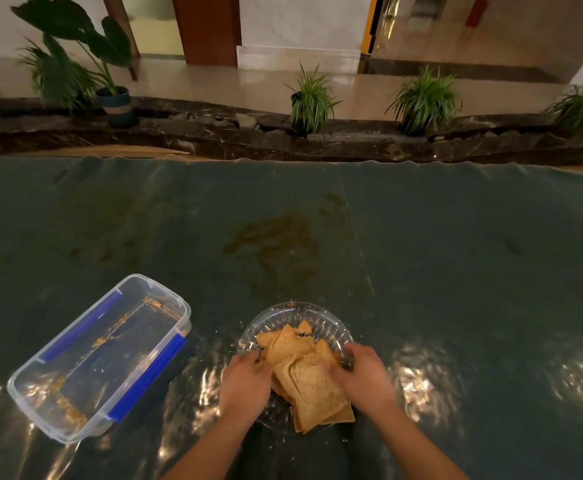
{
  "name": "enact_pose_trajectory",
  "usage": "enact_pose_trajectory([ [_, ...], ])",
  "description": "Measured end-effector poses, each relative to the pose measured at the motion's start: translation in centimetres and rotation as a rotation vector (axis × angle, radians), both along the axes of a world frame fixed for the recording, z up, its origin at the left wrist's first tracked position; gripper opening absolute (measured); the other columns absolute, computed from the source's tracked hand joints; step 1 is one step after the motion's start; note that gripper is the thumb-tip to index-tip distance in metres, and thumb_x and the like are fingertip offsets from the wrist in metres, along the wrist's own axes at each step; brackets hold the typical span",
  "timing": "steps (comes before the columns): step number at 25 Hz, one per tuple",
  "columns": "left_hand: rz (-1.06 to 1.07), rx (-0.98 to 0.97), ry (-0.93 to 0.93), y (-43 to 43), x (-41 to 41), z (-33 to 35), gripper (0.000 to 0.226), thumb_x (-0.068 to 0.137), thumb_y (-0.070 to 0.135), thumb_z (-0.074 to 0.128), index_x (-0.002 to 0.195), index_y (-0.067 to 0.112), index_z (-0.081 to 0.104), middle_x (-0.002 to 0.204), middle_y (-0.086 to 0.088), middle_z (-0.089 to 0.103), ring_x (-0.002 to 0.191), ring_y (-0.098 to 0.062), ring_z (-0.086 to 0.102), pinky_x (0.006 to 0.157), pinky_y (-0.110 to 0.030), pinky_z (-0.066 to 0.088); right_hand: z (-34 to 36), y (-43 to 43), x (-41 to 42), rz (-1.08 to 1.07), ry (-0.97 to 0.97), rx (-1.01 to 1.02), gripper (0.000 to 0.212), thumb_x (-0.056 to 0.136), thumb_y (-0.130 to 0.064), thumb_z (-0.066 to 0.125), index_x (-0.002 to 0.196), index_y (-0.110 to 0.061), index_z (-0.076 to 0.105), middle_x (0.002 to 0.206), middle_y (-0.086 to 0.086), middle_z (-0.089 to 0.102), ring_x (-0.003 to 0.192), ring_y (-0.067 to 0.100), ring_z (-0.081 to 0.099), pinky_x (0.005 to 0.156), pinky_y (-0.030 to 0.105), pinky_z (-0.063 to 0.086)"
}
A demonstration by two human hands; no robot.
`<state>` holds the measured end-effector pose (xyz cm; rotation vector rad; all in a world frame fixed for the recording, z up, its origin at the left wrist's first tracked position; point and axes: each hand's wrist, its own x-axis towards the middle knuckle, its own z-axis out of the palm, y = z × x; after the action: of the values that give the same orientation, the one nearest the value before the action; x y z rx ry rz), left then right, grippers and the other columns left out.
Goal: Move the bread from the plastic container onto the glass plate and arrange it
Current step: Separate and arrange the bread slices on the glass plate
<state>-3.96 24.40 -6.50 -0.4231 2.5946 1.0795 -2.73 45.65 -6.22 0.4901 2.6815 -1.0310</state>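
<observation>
Both hands are cupping the bread (305,375) stack on the glass plate (295,315); left hand (245,381) & right hand (361,370) are pressing its sides, prob. squaring the slices; plastic container (99,358) is sitting crumbs-only, well to the left on the tabletop (456,254), so transfer looks done.

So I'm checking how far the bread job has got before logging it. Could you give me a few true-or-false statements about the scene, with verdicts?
1. The plastic container still holds whole slices. False: only crumbs and smears show inside.
2. The bread lies piled on the glass plate. True.
3. Only one hand touches the bread. False: the left hand and the right hand both rest against the pile's sides.
4. The container sits to the left of the plate. True.
5. The container's lid is clipped on. False: it stands open, with no lid in view.
</observation>
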Motion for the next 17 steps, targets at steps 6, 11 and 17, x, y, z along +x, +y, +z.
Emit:
enact_pose_trajectory([
  [6,-0.031,-0.017,-0.018,0.9,-2.3,0.6,0.012,0.086,0.032,0.055,0.089,0.022,0.062,0.084,0.005,0.066,0.076,-0.011,0.062,0.071,-0.034,0.055,0.8,-2.1,-5.7,0.156,-0.172,0.093,0.035,0.086,-0.058,0.056,0.079,-0.023,0.059,0.071,-0.006,0.06,0.075,0.017,0.063,0.058,0.029,0.042],
  [11,0.122,0.138,-0.123,1.5,-3.9,1.2,0.016,0.082,0.026,0.057,0.095,0.034,0.053,0.075,0.013,0.064,0.068,-0.005,0.061,0.057,-0.027,0.047,-0.4,-3.2,-6.7,0.164,-0.253,0.025,0.046,0.079,-0.055,0.063,0.056,-0.017,0.053,0.053,-0.005,0.05,0.051,0.013,0.052,0.052,0.028,0.04],
  [17,0.242,0.321,-0.123,2.4,-5.0,0.9,0.048,0.081,0.017,0.059,0.128,0.019,0.058,0.107,0.002,0.068,0.087,-0.014,0.062,0.069,-0.031,0.049,-0.2,-2.8,-8.2,0.084,-0.156,-0.004,0.018,0.072,-0.031,0.069,0.069,-0.014,0.07,0.06,-0.003,0.059,0.055,0.013,0.056,0.052,0.027,0.042],
])
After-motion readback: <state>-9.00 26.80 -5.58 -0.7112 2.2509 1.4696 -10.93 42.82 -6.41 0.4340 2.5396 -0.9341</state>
